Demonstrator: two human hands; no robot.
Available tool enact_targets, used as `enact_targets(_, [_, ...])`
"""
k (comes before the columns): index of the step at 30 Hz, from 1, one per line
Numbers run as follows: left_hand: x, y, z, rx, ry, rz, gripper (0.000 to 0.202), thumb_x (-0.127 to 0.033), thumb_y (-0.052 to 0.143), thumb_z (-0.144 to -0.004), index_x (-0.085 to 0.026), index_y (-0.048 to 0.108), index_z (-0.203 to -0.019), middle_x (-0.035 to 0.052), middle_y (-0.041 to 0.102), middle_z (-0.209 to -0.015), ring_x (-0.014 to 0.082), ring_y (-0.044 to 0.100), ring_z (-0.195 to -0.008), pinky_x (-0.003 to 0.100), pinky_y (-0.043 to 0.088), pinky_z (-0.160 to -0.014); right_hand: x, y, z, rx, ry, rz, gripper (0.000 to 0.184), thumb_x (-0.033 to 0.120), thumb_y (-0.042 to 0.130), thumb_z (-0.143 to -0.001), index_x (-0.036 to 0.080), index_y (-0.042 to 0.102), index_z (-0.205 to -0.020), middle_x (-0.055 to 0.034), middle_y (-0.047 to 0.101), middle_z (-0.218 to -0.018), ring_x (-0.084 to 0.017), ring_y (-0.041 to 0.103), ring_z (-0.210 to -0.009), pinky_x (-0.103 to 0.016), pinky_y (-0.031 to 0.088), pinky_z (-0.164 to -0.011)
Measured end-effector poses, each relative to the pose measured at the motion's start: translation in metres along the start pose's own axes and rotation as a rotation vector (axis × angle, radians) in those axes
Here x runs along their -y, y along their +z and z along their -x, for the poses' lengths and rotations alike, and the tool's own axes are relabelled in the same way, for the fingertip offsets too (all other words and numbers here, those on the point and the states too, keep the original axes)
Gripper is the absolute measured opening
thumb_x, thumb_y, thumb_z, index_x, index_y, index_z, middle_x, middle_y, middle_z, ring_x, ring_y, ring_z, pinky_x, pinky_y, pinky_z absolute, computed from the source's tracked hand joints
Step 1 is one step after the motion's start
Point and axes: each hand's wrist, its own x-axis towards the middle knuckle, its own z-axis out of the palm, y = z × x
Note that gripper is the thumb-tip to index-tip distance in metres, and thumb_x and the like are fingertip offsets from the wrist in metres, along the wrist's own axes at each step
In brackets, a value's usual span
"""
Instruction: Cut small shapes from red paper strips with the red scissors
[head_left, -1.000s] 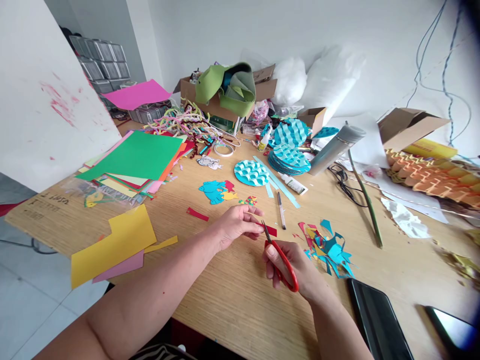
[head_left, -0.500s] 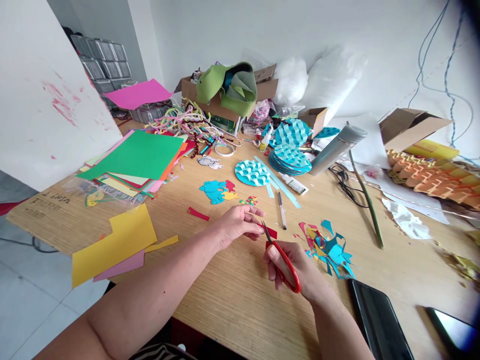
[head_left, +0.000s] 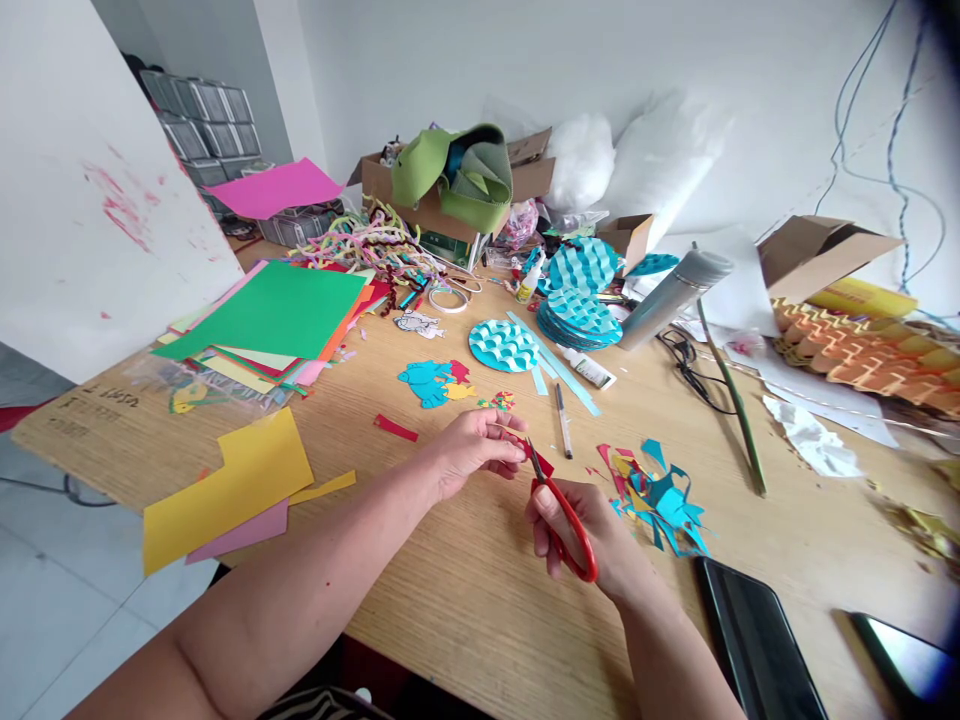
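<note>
My right hand (head_left: 570, 530) is closed round the red handles of a pair of scissors (head_left: 576, 540), with the blades pointing away from me. Their tips reach a strip of red paper (head_left: 545, 464). My left hand (head_left: 478, 450) pinches that strip between its fingertips, which partly cover it. Just beyond the left hand lie tiny red, yellow and green paper bits (head_left: 501, 401), beside blue fish-shaped cutouts (head_left: 427, 382) and small yellow and red ones. Another red paper strip (head_left: 396, 428) rests to the left. Blue, red and yellow scraps (head_left: 664, 500) are heaped right of the scissors.
Yellow paper (head_left: 232, 480) and a coloured paper stack (head_left: 277, 310) lie at left. A pen (head_left: 564, 420), glue bottle (head_left: 589, 367) and wavy blue discs (head_left: 504, 345) sit ahead. A black phone (head_left: 761, 640) is near my right forearm. A grey flask (head_left: 671, 300) stands farther back.
The scissors have shifted slightly left, and their blade tips now overlap the red strip closer to my left fingertips. The left hand stays almost where it was.
</note>
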Motion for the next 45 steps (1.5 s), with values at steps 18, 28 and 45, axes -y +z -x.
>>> enact_targets(18, [0.003, 0.0012, -0.0003, -0.003, 0.002, 0.024, 0.043, -0.009, 0.075, -0.056, -0.01, 0.058, -0.096, 0.0, 0.059, -0.07, 0.009, 0.056, -0.058, 0.025, 0.046, -0.059, -0.0002, 0.0008, -0.0013, 0.024, -0.042, -0.007, 0.051, 0.064, 0.058, -0.076, 0.015, 0.053, -0.065, -0.0022, 0.06, -0.053, -0.011, 0.057, -0.038, -0.019, 0.035, -0.038])
enact_targets(28, [0.0034, 0.0003, -0.0001, 0.009, 0.004, 0.0, 0.044, -0.011, 0.075, -0.056, -0.011, 0.058, -0.097, 0.0, 0.059, -0.07, 0.0089, 0.056, -0.059, 0.025, 0.046, -0.058, 0.0007, 0.0, 0.0, 0.01, -0.009, 0.026, 0.05, 0.063, 0.058, -0.077, 0.016, 0.05, -0.063, -0.0009, 0.06, -0.051, -0.01, 0.055, -0.037, -0.017, 0.033, -0.036])
enact_targets(45, [0.0027, 0.0004, -0.0016, -0.023, 0.019, 0.024, 0.04, -0.011, 0.075, -0.056, -0.011, 0.06, -0.094, -0.0011, 0.06, -0.069, 0.0088, 0.056, -0.059, 0.024, 0.046, -0.058, 0.0005, 0.0008, 0.0005, -0.01, 0.003, 0.036, 0.049, 0.063, 0.058, -0.077, 0.018, 0.048, -0.062, 0.0007, 0.059, -0.048, -0.01, 0.053, -0.033, -0.017, 0.029, -0.034])
